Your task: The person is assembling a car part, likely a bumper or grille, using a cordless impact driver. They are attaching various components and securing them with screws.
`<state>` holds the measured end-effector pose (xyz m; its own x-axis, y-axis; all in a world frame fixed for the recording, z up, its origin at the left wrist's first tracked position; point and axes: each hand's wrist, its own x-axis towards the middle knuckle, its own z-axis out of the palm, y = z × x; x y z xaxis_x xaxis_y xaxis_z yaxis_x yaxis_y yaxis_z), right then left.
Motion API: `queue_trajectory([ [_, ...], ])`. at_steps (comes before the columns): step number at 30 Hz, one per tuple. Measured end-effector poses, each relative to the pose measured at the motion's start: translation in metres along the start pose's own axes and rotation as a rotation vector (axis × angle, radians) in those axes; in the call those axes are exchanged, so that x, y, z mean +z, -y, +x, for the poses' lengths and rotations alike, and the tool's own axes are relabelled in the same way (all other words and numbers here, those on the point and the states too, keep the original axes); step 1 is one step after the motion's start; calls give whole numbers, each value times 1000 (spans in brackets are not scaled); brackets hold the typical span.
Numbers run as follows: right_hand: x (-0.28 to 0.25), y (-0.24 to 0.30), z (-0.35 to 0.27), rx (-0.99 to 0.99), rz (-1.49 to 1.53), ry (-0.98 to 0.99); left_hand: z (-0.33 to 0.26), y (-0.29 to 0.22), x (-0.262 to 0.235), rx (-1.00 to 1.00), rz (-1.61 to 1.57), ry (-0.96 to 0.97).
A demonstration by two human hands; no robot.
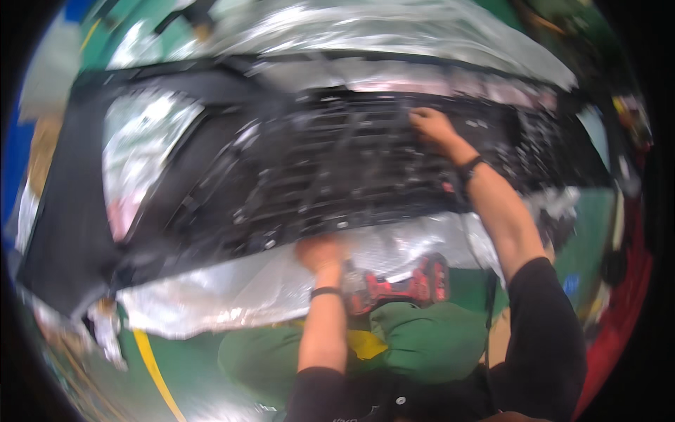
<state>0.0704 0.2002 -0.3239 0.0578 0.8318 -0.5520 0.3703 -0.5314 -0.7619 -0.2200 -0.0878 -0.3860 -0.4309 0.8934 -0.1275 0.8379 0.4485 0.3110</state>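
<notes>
A large black moulded plastic panel (225, 165) stretches across the view in front of me, with ribs over its middle and a wide opening near its left end. My right hand (434, 128) is over the far part of the ribbed area, its fingers curled together at the surface. Whatever they may pinch there is too blurred to make out. At the panel's near edge is my left hand (320, 252), smeared by motion, so its fingers do not show clearly. Just right of it, a red and black cordless power tool (408, 285) lies by my knees.
Clear plastic sheeting (211, 295) lies beneath the panel and shows along its near side, with more sheeting (380, 28) beyond. The floor is green with a yellow stripe (156, 373) at lower left. A dark cable (490, 302) hangs beside my right arm.
</notes>
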Motion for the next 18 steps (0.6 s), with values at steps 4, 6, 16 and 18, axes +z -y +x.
queue_trajectory([
  [4,-33,34,-78,-102,283,-41,-1,6,21,90,-8,-219],
  [6,-67,37,-138,-159,334,59,0,13,29,137,60,-309],
  [16,-228,-169,-364,59,276,-873,-7,17,38,109,217,-212],
  [18,-218,-203,-381,178,116,-826,-3,13,24,57,221,-175],
])
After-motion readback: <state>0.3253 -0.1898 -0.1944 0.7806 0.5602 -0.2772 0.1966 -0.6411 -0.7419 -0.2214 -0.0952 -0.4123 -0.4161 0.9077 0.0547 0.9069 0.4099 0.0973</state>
